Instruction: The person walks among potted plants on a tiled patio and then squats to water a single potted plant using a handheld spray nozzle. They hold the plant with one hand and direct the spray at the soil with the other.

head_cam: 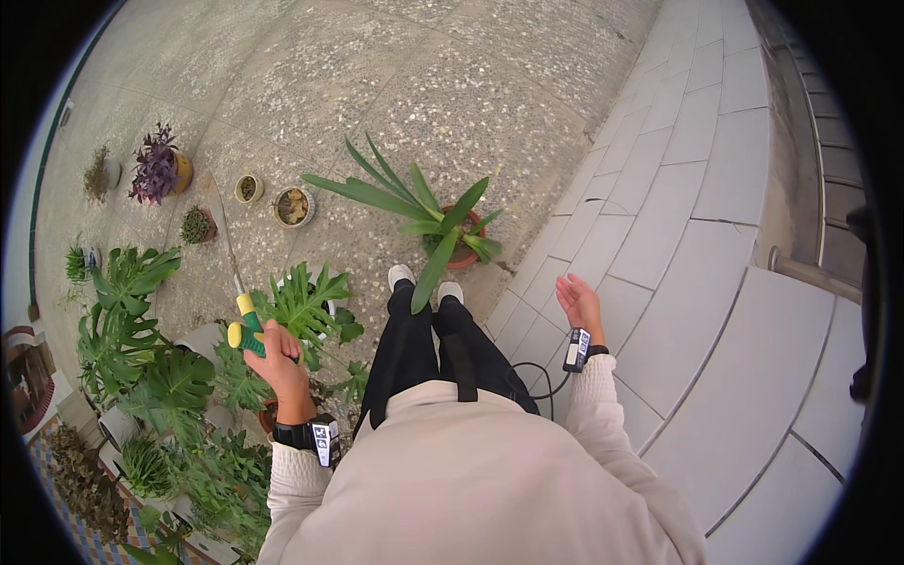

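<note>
My left hand (pixel 279 360) is closed around the green and yellow handle of a long, narrow-bladed garden trowel (pixel 230 251). Its metal blade points away from me, beside the small potted plants. Over the tiled ledge, my right hand (pixel 580 302) is held out with its palm turned inward and nothing in it. A strap-leaved plant (pixel 424 205) grows in a terracotta pot (pixel 462 260) just beyond my shoes. Close by my left hand stands a split-leaf plant (pixel 305 300) in a white pot, partly hidden by its leaves.
Farther left are a purple-leaved plant (pixel 154 164), a small succulent (pixel 195 224) and a round pot with dry leaves (pixel 294 207). Large monstera leaves (pixel 134 339) crowd the left side. A pale tiled ledge (pixel 678 233) runs along my right, with a metal rail (pixel 812 274) beyond.
</note>
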The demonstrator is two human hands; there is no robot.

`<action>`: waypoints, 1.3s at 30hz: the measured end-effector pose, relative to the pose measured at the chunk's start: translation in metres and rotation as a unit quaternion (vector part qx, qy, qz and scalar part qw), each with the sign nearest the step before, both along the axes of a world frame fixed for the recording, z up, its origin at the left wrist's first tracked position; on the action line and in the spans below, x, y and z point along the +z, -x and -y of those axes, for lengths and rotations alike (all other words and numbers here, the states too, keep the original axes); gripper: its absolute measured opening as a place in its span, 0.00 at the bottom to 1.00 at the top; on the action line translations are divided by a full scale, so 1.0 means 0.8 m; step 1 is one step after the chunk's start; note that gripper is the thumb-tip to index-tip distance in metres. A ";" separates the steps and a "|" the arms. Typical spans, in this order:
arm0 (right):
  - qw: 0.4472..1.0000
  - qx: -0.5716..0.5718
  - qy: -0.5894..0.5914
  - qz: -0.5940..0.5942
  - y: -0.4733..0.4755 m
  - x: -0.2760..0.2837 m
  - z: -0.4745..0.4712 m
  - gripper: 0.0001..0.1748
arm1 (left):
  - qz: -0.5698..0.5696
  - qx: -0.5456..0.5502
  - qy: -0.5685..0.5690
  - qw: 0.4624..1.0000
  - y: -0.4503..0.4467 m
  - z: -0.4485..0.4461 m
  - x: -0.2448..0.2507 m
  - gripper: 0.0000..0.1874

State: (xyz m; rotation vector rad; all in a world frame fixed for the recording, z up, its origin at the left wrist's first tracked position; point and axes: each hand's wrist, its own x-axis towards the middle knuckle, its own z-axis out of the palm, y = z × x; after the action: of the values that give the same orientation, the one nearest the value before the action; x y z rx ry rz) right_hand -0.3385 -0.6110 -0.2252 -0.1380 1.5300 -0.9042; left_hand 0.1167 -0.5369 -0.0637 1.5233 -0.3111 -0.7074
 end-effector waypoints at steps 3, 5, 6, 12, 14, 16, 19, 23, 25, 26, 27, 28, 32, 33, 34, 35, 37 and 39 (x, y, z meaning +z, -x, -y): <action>1.000 -0.030 0.000 -0.002 -0.018 0.017 -0.020 0.23 | -0.007 -0.059 0.003 0.998 -0.026 0.034 -0.007 0.08; 0.998 -0.056 0.007 -0.007 -0.032 0.028 -0.034 0.23 | -0.018 -0.102 0.011 0.995 -0.047 0.053 -0.013 0.08; 0.997 -0.070 0.015 -0.010 -0.039 0.033 -0.038 0.23 | -0.004 -0.122 0.001 0.992 -0.058 0.062 -0.017 0.08; 0.992 -0.123 0.024 0.024 -0.078 0.057 -0.050 0.24 | -0.014 -0.160 -0.030 0.986 -0.107 0.082 -0.047 0.07; 0.994 -0.109 0.028 0.011 -0.086 0.062 -0.044 0.24 | 0.000 -0.136 -0.053 0.989 -0.117 0.075 -0.054 0.07; 0.995 -0.098 0.034 0.008 -0.092 0.066 -0.032 0.23 | 0.011 -0.129 -0.064 0.990 -0.126 0.064 -0.058 0.08; 0.996 -0.078 0.043 0.016 -0.104 0.071 -0.015 0.22 | 0.038 -0.128 -0.065 0.989 -0.137 0.050 -0.055 0.10; 0.996 -0.061 0.058 0.016 -0.117 0.076 0.001 0.21 | 0.052 -0.100 -0.055 0.992 -0.148 0.053 -0.046 0.12; 0.997 -0.056 0.057 0.015 -0.119 0.076 0.000 0.21 | 0.067 -0.104 -0.062 0.990 -0.151 0.070 -0.045 0.12; 0.997 -0.055 0.049 0.015 -0.119 0.075 -0.004 0.21 | 0.067 -0.108 -0.055 0.990 -0.150 0.081 -0.045 0.12; 0.997 -0.049 0.049 0.020 -0.117 0.074 -0.009 0.21 | 0.059 -0.115 -0.046 0.991 -0.148 0.092 -0.046 0.12; 0.998 -0.058 0.033 0.014 -0.113 0.073 -0.015 0.21 | 0.068 -0.138 -0.031 0.988 -0.143 0.103 -0.048 0.12; 0.995 -0.097 0.003 0.003 -0.089 0.068 -0.048 0.21 | 0.056 -0.213 -0.046 0.974 -0.111 0.146 -0.054 0.10; 0.994 -0.111 0.002 0.001 -0.083 0.065 -0.053 0.22 | 0.043 -0.227 -0.040 0.972 -0.100 0.153 -0.054 0.09; 0.993 -0.119 -0.002 0.003 -0.075 0.061 -0.057 0.22 | 0.032 -0.241 -0.030 0.970 -0.087 0.156 -0.052 0.09; 0.992 -0.125 -0.003 0.007 -0.068 0.058 -0.058 0.22 | 0.019 -0.257 -0.011 0.966 -0.075 0.157 -0.050 0.08; 0.992 -0.124 -0.008 0.017 -0.056 0.050 -0.052 0.22 | 0.020 -0.266 -0.020 0.964 -0.051 0.154 -0.044 0.08; 0.993 -0.112 -0.014 0.024 -0.047 0.039 -0.033 0.23 | 0.020 -0.259 -0.009 0.966 -0.030 0.147 -0.038 0.07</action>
State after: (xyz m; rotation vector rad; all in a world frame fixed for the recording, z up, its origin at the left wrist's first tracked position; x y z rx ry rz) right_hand -0.3009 -0.5848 -0.1941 0.0776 1.5321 -1.0547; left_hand 0.1404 -0.6542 -0.0939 1.4845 -0.7532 -1.0904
